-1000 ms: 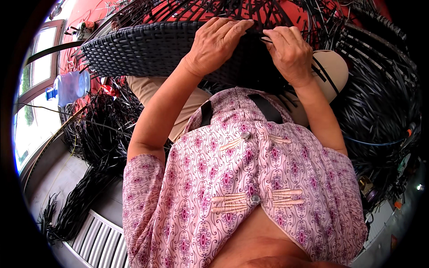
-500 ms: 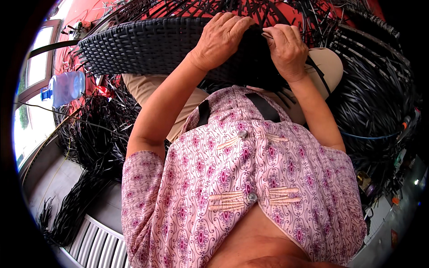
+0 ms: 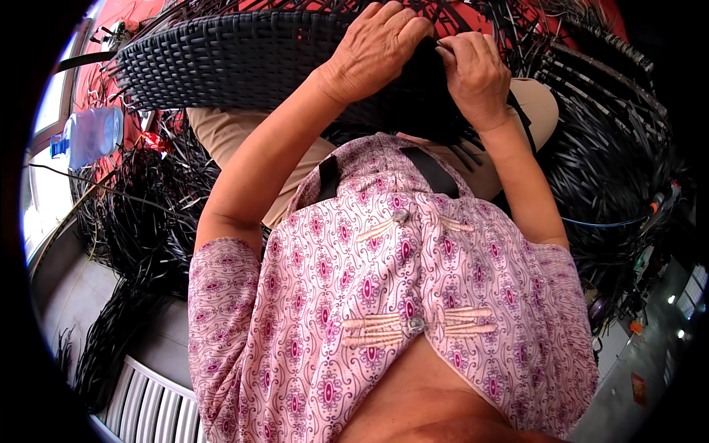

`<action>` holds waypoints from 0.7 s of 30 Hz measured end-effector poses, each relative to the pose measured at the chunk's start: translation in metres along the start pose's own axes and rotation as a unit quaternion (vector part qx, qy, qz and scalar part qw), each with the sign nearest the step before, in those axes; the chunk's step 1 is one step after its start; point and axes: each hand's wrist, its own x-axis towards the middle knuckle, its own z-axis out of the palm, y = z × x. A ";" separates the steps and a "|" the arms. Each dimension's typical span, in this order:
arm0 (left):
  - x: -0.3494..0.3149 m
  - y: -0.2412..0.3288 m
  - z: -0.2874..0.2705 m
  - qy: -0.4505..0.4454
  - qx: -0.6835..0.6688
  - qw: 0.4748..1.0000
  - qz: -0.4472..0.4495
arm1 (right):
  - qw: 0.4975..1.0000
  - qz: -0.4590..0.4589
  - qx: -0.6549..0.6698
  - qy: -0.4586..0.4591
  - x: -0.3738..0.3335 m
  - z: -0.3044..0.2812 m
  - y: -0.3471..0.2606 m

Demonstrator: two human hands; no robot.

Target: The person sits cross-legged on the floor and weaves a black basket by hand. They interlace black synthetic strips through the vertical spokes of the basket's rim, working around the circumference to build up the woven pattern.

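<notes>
A black woven wicker panel (image 3: pixel 229 63) lies across my lap, curving from the far left to beneath my hands. My left hand (image 3: pixel 380 53) is closed over its upper edge, fingers bent over the far side and partly out of sight. Just to the right, my right hand (image 3: pixel 476 77) is closed in a pinch, with the dark end of a black plastic strip at the thumb and forefinger. The weave right under my hands is too dark to make out in detail.
Loose black strips (image 3: pixel 613 148) are heaped at my right, and another bundle (image 3: pixel 140 310) trails down at the left. A clear blue water jug (image 3: pixel 96 136) lies at far left. A white slatted surface (image 3: pixel 155 402) is at lower left. Red floor (image 3: pixel 151 11) shows beyond the panel.
My left hand has shifted slightly up and right along the panel's edge, closer to my right hand. The whole view has tilted a little; the right hand keeps its pinch.
</notes>
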 end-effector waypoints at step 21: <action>0.013 -0.043 0.007 -0.110 -0.290 0.950 -0.047 | 0.831 0.218 0.377 -0.345 0.040 0.003 0.041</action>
